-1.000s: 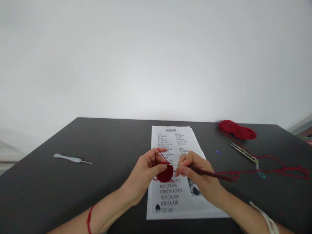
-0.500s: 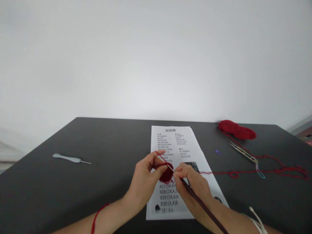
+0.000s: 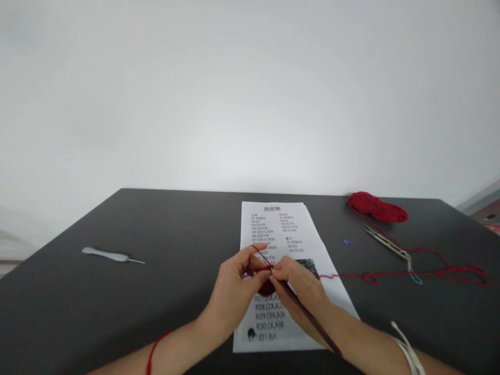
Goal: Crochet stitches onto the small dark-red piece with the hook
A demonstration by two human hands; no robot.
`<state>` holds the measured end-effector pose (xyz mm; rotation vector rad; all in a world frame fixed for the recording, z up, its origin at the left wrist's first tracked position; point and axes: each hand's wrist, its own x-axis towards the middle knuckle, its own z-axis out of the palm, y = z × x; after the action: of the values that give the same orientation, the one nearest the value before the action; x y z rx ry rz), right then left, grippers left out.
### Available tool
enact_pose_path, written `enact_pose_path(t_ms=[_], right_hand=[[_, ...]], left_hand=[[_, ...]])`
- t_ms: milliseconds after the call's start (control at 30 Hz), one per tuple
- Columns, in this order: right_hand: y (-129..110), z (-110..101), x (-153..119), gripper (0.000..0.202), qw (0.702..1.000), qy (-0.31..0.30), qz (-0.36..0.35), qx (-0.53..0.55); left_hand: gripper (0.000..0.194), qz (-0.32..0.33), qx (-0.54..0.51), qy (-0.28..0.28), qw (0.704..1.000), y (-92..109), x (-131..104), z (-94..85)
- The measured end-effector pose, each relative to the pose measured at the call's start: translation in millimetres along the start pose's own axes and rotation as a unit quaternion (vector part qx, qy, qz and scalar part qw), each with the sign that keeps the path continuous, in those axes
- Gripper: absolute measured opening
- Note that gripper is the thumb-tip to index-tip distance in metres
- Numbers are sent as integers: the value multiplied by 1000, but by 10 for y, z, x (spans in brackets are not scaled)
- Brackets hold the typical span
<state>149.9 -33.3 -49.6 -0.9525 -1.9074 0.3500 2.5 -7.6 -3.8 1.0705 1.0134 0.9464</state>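
My left hand (image 3: 233,284) pinches a small piece of red crochet work (image 3: 266,289), with a strand of red yarn (image 3: 260,253) running over its raised forefinger. In my right hand (image 3: 300,286) is a crochet hook with a dark brown handle (image 3: 314,320), held like a pen. The hook's tip is at the upper edge of the red piece, mostly hidden by the fingers. Both hands nearly touch above the printed sheet.
A printed pattern sheet (image 3: 273,333) lies under the hands. To the left is a grey-handled crochet hook (image 3: 105,254). On the right are a red yarn skein (image 3: 377,207), thread snips (image 3: 386,242) with a teal loop, a purple stitch marker (image 3: 347,242) and a loose tangle of yarn (image 3: 464,272).
My right hand has moved left, closer to my left hand, and the hook has gone in towards the red piece. The view has shifted slightly.
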Motion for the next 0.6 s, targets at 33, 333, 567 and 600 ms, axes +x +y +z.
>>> enact_pose_path(t_ms=[33, 333, 567, 600], right_hand=[[11, -44, 32, 14, 999, -22, -28, -9], [-156, -126, 107, 22, 971, -28, -129, -199], [-125, -81, -2, 17, 999, -2, -35, -28], [-135, -85, 8, 16, 1000, 17, 0, -2]], left_hand=[[39, -20, -31, -15, 999, -5, 12, -11], [43, -77, -118, -51, 989, -44, 58, -34], [43, 61, 35, 10, 997, 30, 51, -58], [40, 78, 62, 13, 995, 38, 50, -73]])
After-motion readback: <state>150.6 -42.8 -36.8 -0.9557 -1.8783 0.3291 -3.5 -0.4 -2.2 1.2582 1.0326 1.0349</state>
